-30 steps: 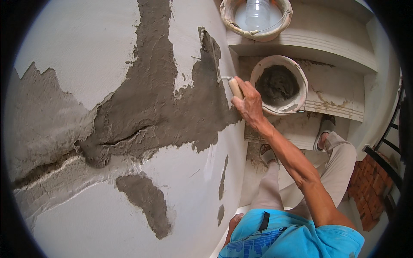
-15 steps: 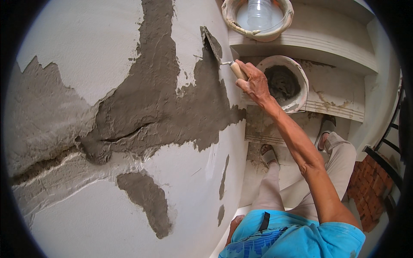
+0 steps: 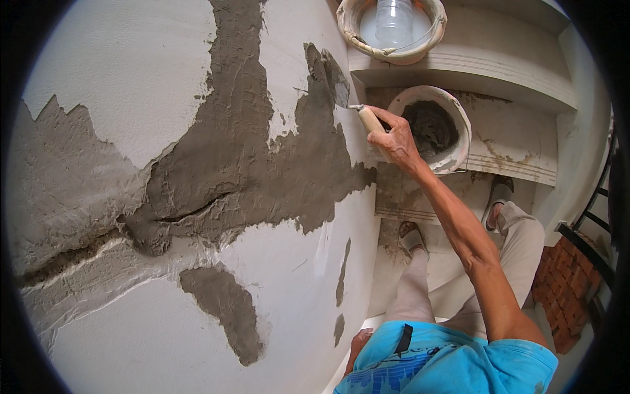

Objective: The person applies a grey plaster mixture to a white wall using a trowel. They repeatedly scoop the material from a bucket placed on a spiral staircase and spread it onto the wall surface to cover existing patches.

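My right hand (image 3: 394,138) is closed around the wooden handle of a trowel (image 3: 373,121). The trowel's metal blade (image 3: 336,82) lies at the upper right edge of the dark wet mortar patch (image 3: 243,157) on the white wall (image 3: 131,335). Just behind that hand, on a step, stands a pale bucket (image 3: 462,115) with grey mortar inside. My left hand (image 3: 359,340) hangs low beside my turquoise shirt, close to the wall; its fingers are mostly hidden.
Concrete steps (image 3: 512,141) descend along the wall, and my sandaled feet stand on them. A second bucket (image 3: 430,43) holding a clear plastic container sits higher up. A black railing (image 3: 584,246) runs at the right, with red bricks (image 3: 561,289) below it.
My right hand has moved up and to the right with the trowel. The blade has shifted rightward along the mortar's upper edge and turned to show more of its face.
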Motion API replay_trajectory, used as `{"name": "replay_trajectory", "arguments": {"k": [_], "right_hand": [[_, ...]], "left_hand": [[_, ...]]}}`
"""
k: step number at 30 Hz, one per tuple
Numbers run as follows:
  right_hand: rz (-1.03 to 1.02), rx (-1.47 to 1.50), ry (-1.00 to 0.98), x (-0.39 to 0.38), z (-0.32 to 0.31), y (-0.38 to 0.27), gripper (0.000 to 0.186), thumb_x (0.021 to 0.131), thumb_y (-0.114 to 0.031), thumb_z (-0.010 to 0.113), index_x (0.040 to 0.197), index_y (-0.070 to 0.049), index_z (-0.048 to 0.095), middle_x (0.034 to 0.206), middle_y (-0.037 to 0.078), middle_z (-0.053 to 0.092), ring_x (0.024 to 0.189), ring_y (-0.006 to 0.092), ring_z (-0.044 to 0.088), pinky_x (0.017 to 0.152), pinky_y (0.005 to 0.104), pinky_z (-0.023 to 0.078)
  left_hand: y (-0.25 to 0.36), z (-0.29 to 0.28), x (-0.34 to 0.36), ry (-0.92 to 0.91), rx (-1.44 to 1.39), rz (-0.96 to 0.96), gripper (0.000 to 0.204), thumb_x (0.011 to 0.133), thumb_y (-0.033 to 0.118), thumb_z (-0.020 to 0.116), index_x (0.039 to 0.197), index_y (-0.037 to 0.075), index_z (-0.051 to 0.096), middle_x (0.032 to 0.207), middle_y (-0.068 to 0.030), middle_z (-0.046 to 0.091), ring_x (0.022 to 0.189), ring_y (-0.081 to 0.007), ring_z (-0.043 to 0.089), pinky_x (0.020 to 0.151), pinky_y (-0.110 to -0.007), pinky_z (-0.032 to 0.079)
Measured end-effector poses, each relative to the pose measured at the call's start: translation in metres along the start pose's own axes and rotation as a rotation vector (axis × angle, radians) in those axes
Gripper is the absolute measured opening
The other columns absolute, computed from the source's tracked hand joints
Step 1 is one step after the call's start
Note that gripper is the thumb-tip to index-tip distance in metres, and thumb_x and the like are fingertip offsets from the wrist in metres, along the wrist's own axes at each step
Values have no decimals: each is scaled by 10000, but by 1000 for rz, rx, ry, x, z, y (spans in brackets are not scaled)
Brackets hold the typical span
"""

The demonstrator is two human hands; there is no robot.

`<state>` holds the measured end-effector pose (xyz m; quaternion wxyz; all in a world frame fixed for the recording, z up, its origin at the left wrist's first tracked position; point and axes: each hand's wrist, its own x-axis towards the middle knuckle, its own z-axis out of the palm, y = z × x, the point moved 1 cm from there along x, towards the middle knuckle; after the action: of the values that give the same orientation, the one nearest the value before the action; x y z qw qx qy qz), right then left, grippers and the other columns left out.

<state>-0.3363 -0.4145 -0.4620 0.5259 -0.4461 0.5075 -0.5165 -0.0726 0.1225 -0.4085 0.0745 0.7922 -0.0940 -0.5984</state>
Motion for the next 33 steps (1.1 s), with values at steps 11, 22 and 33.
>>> {"name": "replay_trajectory", "arguments": {"k": [11, 22, 33], "right_hand": [[-151, -94, 50, 26, 7, 4, 658, 697, -256, 683, 1314, -30, 661, 1164, 176, 706, 1000, 291, 683, 918, 372, 524], [-363, -561, 173, 14, 21, 5, 651, 771, -102, 718, 1396, -99, 540, 967, 138, 605, 907, 339, 652, 805, 443, 541], [-323, -495, 210, 8, 18, 11, 654, 751, -99, 729, 1384, -87, 561, 1003, 138, 625, 916, 339, 660, 824, 434, 548]], "left_hand": [[-12, -2, 2, -12, 42, 116, 310, 1023, 193, 578, 1218, -39, 646, 987, -84, 707, 861, -128, 646, 770, -269, 543], [-22, -8, 10, -51, 68, 81, 313, 1027, 193, 585, 1231, -37, 643, 1068, -97, 711, 943, -139, 659, 845, -270, 544], [-13, -4, 3, -56, -9, 62, 302, 1016, 157, 600, 1244, -37, 639, 1097, -117, 711, 967, -150, 667, 866, -285, 552]]}}
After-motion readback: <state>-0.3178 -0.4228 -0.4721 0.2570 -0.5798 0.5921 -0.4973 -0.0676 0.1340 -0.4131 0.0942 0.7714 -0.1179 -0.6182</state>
